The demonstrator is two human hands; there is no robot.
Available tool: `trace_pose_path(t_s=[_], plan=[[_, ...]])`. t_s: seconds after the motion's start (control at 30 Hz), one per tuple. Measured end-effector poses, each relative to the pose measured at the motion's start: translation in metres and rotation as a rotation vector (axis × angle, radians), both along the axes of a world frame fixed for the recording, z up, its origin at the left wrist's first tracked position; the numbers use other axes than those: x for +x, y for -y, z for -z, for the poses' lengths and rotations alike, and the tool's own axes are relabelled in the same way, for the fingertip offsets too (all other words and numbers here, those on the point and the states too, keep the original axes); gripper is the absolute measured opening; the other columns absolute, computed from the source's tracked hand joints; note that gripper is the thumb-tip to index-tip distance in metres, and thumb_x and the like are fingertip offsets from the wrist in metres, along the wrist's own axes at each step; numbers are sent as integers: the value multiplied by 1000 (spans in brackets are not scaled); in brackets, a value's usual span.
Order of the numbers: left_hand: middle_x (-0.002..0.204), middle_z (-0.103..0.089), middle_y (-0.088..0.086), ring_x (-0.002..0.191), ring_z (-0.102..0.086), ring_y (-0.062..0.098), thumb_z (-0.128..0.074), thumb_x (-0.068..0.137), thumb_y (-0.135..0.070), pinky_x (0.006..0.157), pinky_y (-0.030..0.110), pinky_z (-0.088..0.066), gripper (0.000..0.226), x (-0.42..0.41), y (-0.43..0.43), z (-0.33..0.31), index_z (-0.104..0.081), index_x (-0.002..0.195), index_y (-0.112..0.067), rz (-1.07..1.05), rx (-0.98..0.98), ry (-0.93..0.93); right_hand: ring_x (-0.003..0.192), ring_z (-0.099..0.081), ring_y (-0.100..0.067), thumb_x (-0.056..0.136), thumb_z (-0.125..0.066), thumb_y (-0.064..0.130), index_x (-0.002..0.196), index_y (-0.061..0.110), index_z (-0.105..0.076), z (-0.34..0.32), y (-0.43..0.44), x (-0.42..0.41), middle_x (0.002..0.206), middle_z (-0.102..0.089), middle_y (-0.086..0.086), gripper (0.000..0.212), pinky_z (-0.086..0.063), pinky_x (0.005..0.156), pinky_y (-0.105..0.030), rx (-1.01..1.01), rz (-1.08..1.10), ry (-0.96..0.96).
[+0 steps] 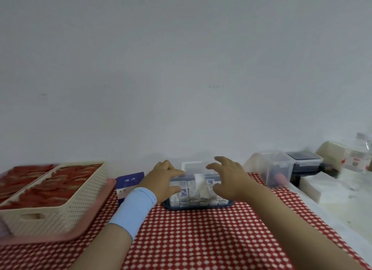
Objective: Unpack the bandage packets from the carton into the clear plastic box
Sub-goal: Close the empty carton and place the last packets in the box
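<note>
The small see-through plastic box (193, 196) sits between the two hands, on a dark blue tray (199, 207). It looks full. Rows of white and blue bandage packets (184, 193) stand side by side behind its front wall, just under the fingertips.

The left hand (165, 181) holds the left end of the box. Its fingers (168, 166) curl over the top and its thumb (173, 189) presses on the front wall. The right hand (227, 179) is at the right end. Its fingers (221, 161) are spread wide and bent like a claw. I cannot tell if they touch the box yet.

The little dark blue cardboard carton (130, 182) stands just outside the left hand, by the wrist with the light blue band (133, 209). I cannot see inside it.

The packing seems nearly done. The job now looks like settling the top, where a white handle (191, 165) shows just past the fingertips. I cannot tell if the lid is snapped down.

To do this well, keep the left thumb and fingers tight so the box does not slide on the red and white dotted cloth (191, 239). Bring the right fingers down flat on the top, not on a corner. Push evenly with both hands so no packet tips over or gets pinched under the rim. Then peek in the carton beside the left hand for any packets left.
</note>
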State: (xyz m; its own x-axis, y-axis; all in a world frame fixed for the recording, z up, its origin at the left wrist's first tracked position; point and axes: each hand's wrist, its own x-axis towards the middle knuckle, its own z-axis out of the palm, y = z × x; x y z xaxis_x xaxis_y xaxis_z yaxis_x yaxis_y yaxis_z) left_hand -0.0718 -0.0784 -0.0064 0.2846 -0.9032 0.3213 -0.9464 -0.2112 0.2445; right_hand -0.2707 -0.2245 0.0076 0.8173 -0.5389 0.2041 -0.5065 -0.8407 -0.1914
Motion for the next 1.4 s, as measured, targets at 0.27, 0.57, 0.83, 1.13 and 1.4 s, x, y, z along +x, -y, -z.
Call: trace_pose_path(t_s=[0.27,0.57,0.83,1.13,1.4], plan=[[120,-51,-7,113,-47,13,-74,84,-41,97,30,-43,42,-7,12,-8,-63,122,-28,-29,34,38,127,-45,-18,86,-63,57,137,41,-48,-5,-2,30,142,-47,6,55,-37,106,-42,-87,-104,-52],[125,-51,-4,116,-47,17,-71,87,-39,97,32,-44,41,-14,15,-11,-58,124,-28,-76,80,85,123,-47,-21,85,-65,52,136,36,-44,-6,-10,36,137,-48,1,57,-40,103,-43,-131,-77,-89],[144,-49,-5,134,-40,16,-55,97,-36,112,36,-33,39,17,-37,-43,-54,136,-30,-173,-90,-52,130,-46,-26,99,-52,38,141,24,-47,-35,-55,76,144,-47,-6,45,-38,109,-42,-34,-156,7],[153,-42,6,135,-45,24,-43,102,-38,106,32,-36,54,69,-99,-20,-33,152,-21,-489,76,-355,123,-52,-31,105,-41,18,141,3,-46,-27,-124,167,143,-47,-16,39,-44,99,-36,280,-184,-106],[127,-60,6,100,-61,18,-48,98,-39,88,31,-51,50,71,-106,4,-40,143,-20,-398,84,-461,98,-59,-28,102,-46,23,120,8,-54,-9,-131,174,115,-60,-13,25,-46,73,-31,401,-153,-5]])
